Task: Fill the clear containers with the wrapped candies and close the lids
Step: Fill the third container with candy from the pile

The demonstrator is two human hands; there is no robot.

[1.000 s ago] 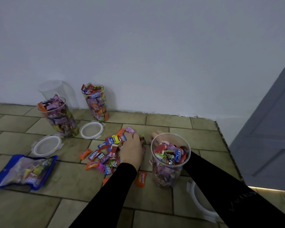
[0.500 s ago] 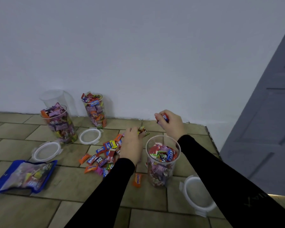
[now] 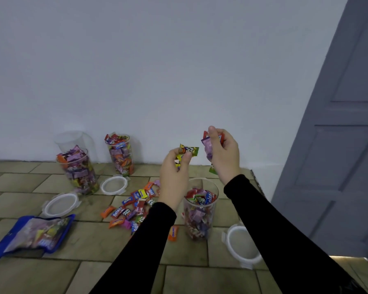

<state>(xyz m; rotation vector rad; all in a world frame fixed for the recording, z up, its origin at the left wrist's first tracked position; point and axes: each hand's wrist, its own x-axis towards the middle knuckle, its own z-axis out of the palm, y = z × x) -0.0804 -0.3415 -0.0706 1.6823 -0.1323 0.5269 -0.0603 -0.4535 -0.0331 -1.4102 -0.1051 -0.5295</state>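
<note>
Left hand (image 3: 174, 172): pinching yellow-green candies (image 3: 186, 152).
Right hand (image 3: 223, 154): gripping purple and red candies (image 3: 208, 145).
Container below hands (image 3: 200, 211): lidless, mostly full.
2 containers far left (image 3: 78, 170): heaped with candies, lidless.

Above the open clear container (image 3: 200, 211), part full of wrapped candies, the left hand (image 3: 173, 172) pinches a yellow-green candy (image 3: 187, 152) and the right hand (image 3: 224, 154) grips several candies (image 3: 208, 148). Left of that container lies a loose candy pile (image 3: 134, 206) on the tiled floor (image 3: 51, 272); a white lid (image 3: 243, 244) lies to its right. Two fuller containers stand farther left by the wall.
</note>
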